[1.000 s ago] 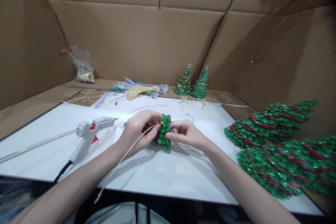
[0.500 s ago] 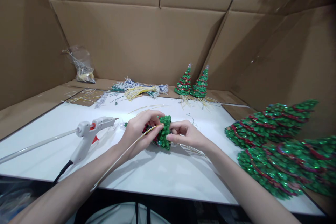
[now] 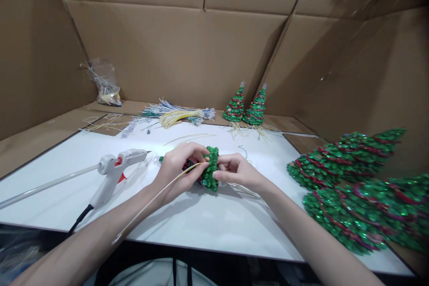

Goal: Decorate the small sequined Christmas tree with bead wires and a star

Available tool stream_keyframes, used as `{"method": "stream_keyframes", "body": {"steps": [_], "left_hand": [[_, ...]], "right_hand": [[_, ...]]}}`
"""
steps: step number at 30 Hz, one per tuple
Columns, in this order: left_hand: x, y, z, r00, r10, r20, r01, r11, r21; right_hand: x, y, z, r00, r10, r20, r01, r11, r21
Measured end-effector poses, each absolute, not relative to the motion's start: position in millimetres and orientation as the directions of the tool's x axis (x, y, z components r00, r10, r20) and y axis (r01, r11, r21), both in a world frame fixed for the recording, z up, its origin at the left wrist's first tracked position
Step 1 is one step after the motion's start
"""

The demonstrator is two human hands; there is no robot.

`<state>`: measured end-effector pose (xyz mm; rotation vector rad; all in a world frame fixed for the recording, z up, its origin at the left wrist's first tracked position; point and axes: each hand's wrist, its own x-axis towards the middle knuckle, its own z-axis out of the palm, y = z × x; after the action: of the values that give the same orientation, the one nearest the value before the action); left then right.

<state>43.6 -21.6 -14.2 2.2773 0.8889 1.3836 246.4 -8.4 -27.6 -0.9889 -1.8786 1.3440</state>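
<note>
A small green Christmas tree decoration [image 3: 211, 174] lies on its side between my hands, its wide base toward the right. My left hand [image 3: 179, 167] is closed in a pinch on a yellow wire [image 3: 167, 184] beside the tree's base. The wire's tail runs back over my left forearm. At the base, my right hand [image 3: 236, 170] has its fingers closed against the tree's underside. Pale wires [image 3: 246, 191] stick out below that hand. What the right fingertips pinch is partly hidden.
A white glue gun [image 3: 114, 174] stands at the left with a long glue stick. Bundled wires [image 3: 181, 114] lie at the back, near two small trees [image 3: 234, 105]. Larger trees [image 3: 345, 161] lie at the right. Cardboard walls [image 3: 181, 49] surround the white board [image 3: 187, 228].
My left fingers have shifted slightly at the tree's base, and the yellow wire's loose end has moved a little left. My right hand stays nearly still.
</note>
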Motion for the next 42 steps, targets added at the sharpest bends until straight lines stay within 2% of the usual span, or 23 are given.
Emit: {"method": "stream_keyframes", "body": {"steps": [13, 24, 31, 42], "left_hand": [[41.9, -19.5, -8.9, 0.417, 0.528, 0.740, 0.318, -0.847, 0.425], [36.1, -23.4, -4.3, 0.439, 0.545, 0.715, 0.267, -0.839, 0.475], [36.5, -24.2, -4.9, 0.406, 0.526, 0.747, 0.237, -0.850, 0.470], [39.5, -22.6, -11.5, 0.452, 0.560, 0.694, 0.282, -0.828, 0.485]], "right_hand": [[245.5, -5.6, -32.2, -0.537, 0.843, 0.042, 0.114, 0.121, -0.986], [244.6, -6.0, -31.2, -0.544, 0.838, 0.041, 0.114, 0.122, -0.986], [245.6, -5.6, -34.1, -0.547, 0.836, 0.042, 0.103, 0.117, -0.988], [245.9, -5.2, -34.1, -0.539, 0.842, 0.029, 0.141, 0.124, -0.982]]}}
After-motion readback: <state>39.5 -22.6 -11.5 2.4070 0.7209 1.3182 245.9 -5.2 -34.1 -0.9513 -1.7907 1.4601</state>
